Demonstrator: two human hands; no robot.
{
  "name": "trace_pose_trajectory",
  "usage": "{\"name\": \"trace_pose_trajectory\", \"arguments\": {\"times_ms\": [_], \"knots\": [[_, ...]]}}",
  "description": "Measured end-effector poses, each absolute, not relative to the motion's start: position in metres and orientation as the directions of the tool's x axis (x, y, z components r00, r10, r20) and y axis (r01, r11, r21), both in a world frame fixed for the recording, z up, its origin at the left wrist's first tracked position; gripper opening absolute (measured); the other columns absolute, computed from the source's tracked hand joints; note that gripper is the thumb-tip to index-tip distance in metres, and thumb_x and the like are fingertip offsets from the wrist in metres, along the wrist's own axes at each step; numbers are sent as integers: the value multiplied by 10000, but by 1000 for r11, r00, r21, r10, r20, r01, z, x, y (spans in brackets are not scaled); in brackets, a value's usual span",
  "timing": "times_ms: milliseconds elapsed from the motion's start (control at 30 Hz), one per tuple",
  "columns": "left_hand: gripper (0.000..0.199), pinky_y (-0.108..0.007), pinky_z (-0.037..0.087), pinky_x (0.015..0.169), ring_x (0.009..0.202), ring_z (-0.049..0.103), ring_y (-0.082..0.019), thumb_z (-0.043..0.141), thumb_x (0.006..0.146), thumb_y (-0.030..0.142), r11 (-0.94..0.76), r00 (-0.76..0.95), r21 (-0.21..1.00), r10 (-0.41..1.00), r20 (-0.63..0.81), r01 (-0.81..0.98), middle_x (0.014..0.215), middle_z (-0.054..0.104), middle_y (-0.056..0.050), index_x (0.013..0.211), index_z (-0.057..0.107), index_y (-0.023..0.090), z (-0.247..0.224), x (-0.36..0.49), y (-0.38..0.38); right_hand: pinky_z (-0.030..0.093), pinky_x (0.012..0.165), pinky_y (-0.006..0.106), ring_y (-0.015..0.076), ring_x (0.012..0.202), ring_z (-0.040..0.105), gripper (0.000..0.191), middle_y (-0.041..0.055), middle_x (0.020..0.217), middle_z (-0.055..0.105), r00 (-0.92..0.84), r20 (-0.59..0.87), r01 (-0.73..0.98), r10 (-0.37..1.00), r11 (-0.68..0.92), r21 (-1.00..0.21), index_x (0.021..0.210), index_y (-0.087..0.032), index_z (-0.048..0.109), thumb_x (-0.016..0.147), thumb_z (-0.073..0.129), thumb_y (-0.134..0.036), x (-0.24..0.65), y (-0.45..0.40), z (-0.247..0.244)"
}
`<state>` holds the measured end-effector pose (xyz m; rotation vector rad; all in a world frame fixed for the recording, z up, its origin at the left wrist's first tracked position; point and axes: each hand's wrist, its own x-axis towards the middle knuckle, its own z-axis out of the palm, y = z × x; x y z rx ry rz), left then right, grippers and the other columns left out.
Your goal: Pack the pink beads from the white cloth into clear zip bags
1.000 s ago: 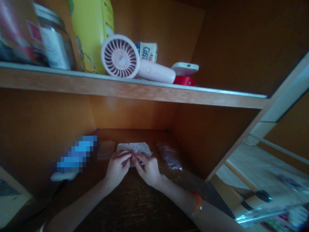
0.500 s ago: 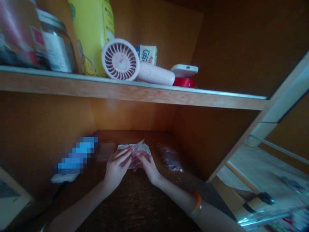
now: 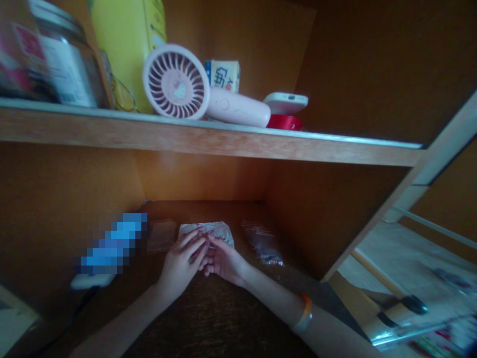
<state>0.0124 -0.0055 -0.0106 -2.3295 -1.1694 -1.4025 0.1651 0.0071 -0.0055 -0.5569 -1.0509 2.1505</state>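
Observation:
My left hand (image 3: 184, 259) and my right hand (image 3: 226, 259) meet at the fingertips over the dark wooden surface. Both are closed in a pinch at a small, clear-looking thing too tiny and blurred to name. Just behind the fingers lies a crumpled white sheet (image 3: 219, 230), partly covered by them. To its left is a flat clear plastic bag (image 3: 161, 235). Several small clear bags (image 3: 263, 242) lie in a pile on the right. An orange bracelet (image 3: 305, 312) circles my right forearm.
A blurred-out blue-screened device (image 3: 112, 246) with a cable stands at the left. Above, the shelf (image 3: 223, 140) holds a pink fan (image 3: 177, 82), a jar (image 3: 65, 59), a yellow container (image 3: 126, 44), a small box (image 3: 225, 74) and a red round item (image 3: 285, 122).
The pointed clear piece that stuck up above my fingers no longer shows there. My right hand has turned, with its lower fingers curled into view, and more of the white sheet is visible.

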Motion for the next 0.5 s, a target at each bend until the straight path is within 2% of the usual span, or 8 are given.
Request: {"name": "trace_pose_trajectory", "arguments": {"times_ms": [100,233,333,500], "knots": [[232,-374,537,788,953,622,-226,496,842,140,-652,318,184,572,756,736,1110,636,-93,1012,647,185,-6,13,-8,456,521,200,101,606,597,371,16,704,599,-658,-70,-396,749,-424,-815,848,-132,584,794,568,-498,166,8,-7],[238,-372,527,695,797,633,-214,504,782,53,-600,373,158,660,652,785,935,680,-43,865,668,204,1,14,-12,452,486,197,102,583,588,290,17,700,604,-571,17,-412,821,-269,-870,874,-137,575,788,607,-413,165,7,-7],[212,-384,515,701,782,632,-223,511,775,55,-556,346,169,697,628,814,871,688,-37,806,668,194,2,14,-13,445,458,191,102,564,585,294,6,700,601,-502,37,-392,864,-189,-900,909,-151,556,757,654,-383,164,5,-5],[178,-400,498,732,786,633,-229,521,783,92,-524,315,198,728,609,829,829,688,-38,752,664,193,0,14,-12,435,433,192,105,546,576,352,5,696,593,-458,26,-352,889,-155,-923,923,-149,540,713,688,-390,163,2,-2]]}}
